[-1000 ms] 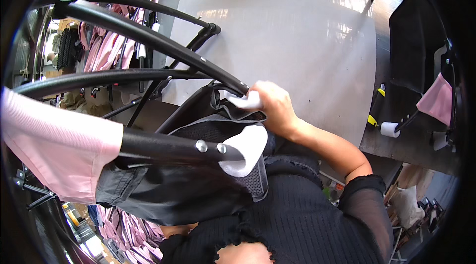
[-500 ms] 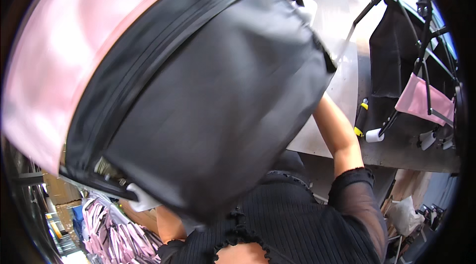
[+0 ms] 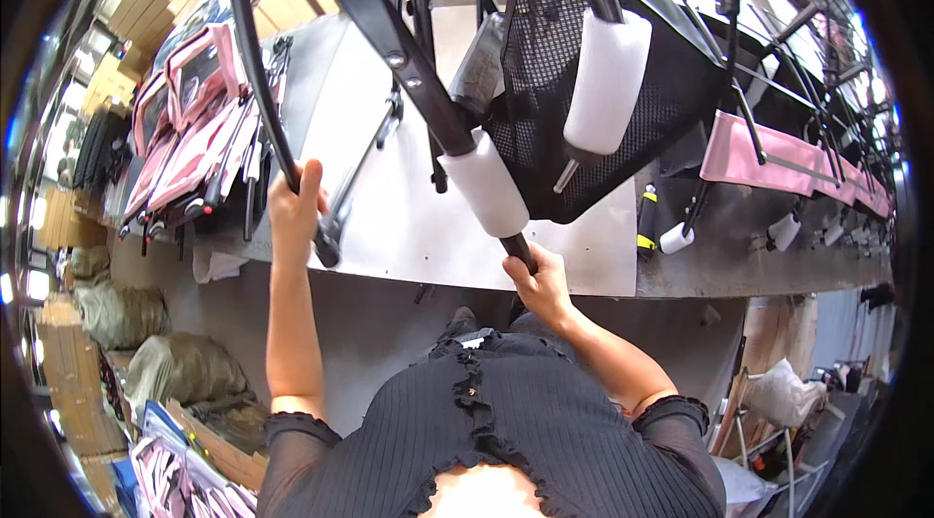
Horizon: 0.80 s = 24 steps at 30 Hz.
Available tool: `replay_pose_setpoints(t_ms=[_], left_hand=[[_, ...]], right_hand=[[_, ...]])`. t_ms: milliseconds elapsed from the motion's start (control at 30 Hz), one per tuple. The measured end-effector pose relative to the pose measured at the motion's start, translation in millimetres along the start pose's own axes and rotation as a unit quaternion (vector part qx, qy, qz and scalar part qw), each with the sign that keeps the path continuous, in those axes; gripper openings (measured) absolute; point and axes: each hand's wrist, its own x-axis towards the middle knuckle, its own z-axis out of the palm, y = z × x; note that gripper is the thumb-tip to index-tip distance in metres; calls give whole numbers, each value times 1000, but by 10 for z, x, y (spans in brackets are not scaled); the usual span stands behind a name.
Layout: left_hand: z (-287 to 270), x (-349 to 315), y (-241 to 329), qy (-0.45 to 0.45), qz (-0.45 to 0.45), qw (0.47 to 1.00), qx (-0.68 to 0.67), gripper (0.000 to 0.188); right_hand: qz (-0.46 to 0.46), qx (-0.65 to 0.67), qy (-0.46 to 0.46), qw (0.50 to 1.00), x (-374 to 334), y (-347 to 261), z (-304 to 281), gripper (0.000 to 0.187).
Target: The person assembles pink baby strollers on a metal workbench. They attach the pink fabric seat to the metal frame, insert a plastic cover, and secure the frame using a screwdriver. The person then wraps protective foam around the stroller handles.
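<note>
A black tubular folding frame with black mesh fabric stands over the table in front of me. My left hand is closed round a curved black tube at its left side. With my right hand I grip the lower end of a straight black leg, just below its white foam sleeve. Another white sleeve wraps a second leg farther right, its thin metal tip bare. Parts of the frame run out of view at the top.
A pale sheet covers part of the metal table. Pink and black folded frames are stacked at left. On the right are a yellow-and-black tool and more frames with pink panels. Cartons and sacks stand lower left.
The large black fabric and pink panel that filled the view have swung away. Legs and mesh now face me, and both hands, mostly hidden before, show on the tubes.
</note>
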Motion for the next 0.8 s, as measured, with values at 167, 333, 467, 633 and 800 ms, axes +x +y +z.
replay_pose_setpoints(t_ms=[167, 333, 467, 633, 800], left_hand=[[951, -675, 446, -87, 8, 986, -142, 23], [1252, -860, 953, -227, 137, 961, -72, 24], [1687, -677, 703, -330, 68, 941, -19, 34], [2057, -108, 132, -341, -54, 935, 85, 32], [2035, 88, -61, -449, -72, 877, 158, 27]], right_hand=[[9, 127, -3, 992, -39, 30, -97, 26], [-10, 247, 31, 968, -149, 164, -100, 48], [91, 277, 87, 952, -167, 377, 18, 56], [280, 294, 59, 912, -183, 657, 183, 56], [237, 73, 15, 969, -49, 715, 90, 30]])
